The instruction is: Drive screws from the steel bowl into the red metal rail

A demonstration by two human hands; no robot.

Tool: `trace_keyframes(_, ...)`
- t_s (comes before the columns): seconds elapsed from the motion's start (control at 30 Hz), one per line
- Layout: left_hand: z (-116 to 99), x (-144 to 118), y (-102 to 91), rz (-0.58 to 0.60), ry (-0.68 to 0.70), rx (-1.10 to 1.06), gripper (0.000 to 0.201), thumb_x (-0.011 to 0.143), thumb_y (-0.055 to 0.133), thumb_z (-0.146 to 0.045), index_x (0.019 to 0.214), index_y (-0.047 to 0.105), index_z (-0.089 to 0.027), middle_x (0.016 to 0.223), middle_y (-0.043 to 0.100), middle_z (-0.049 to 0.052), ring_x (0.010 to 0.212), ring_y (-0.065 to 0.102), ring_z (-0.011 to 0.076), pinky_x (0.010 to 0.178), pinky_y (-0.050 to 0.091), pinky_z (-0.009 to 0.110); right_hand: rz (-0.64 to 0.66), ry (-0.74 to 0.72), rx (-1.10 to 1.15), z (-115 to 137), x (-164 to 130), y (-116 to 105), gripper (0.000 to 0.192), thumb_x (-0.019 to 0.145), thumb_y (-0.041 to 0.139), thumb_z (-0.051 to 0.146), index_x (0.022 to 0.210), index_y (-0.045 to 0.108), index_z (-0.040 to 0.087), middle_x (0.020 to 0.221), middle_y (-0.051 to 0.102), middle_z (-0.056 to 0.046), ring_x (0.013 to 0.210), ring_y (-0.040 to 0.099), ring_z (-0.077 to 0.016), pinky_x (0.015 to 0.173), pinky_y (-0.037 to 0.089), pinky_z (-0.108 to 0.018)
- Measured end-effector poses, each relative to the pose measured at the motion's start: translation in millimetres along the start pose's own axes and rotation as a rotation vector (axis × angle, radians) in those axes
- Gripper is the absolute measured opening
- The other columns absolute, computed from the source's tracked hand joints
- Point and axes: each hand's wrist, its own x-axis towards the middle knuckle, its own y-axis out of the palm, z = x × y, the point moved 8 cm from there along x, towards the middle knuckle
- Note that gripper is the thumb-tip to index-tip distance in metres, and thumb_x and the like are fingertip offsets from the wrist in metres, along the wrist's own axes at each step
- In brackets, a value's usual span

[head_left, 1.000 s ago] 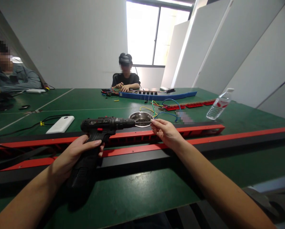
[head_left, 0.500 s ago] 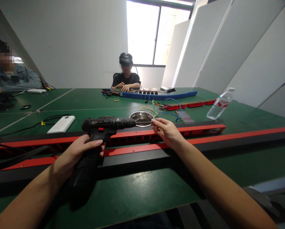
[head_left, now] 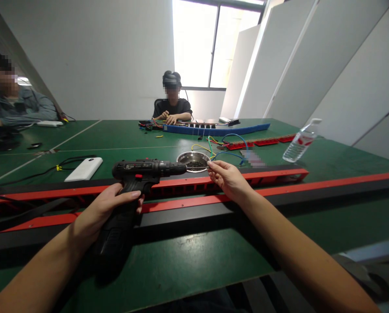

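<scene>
A black cordless drill (head_left: 135, 171) is gripped by its handle in my left hand (head_left: 116, 202), its chuck pointing right. From the chuck a long thin driver bit (head_left: 197, 168) runs to my right hand (head_left: 225, 176). Thumb and forefinger there are pinched on the bit's far end; whether a small part sits between them is hidden. Just behind the bit stands a round metal bowl (head_left: 181, 159) holding many small dark pieces that look like screws. Below both hands lie two long red and black bars, the rear bar (head_left: 272, 177) and the front bar (head_left: 187, 203).
A white power bank (head_left: 84, 169) with a black cable lies left of the drill. Beyond the bowl are coloured wires (head_left: 210, 145), red strips (head_left: 267, 142) and a blue strip (head_left: 220, 129). A water bottle (head_left: 300, 141) stands at right. Two people (head_left: 173, 106) sit across and at left.
The drill and my right hand have shifted very slightly to the right. Both grips look the same as before.
</scene>
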Motion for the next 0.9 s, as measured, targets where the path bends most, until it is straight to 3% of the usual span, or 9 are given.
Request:
trace_keyframes(0.33, 0, 3, -1.5, 0.011, 0.016, -0.009, 0.027, 0.08, 0.082, -0.03, 0.094, 0.064, -0.015, 0.082, 0.07, 0.002, 0.069, 0.07, 0.0155, 0.06, 0.056, 0.023, -0.01, -0.192, -0.189, 7, 2, -3, 0.035, 0.068, 0.089, 0.045, 0.082, 0.072, 0.018, 0.073, 0.066, 0.0, 0.065, 0.056, -0.0117, 0.062, 0.042, -0.028)
trace_keyframes(0.9, 1, 3, -1.1, 0.007, 0.028, 0.013, 0.026, 0.083, 0.079, -0.029, 0.096, 0.062, -0.014, 0.084, 0.069, 0.003, 0.071, 0.069, 0.0156, 0.061, 0.056, 0.022, 0.012, -0.277, -0.362, 16, -4, 5, 0.039, 0.076, 0.081, 0.055, 0.071, 0.07, 0.018, 0.067, 0.067, -0.003, 0.061, 0.057, -0.014, 0.061, 0.042, -0.029)
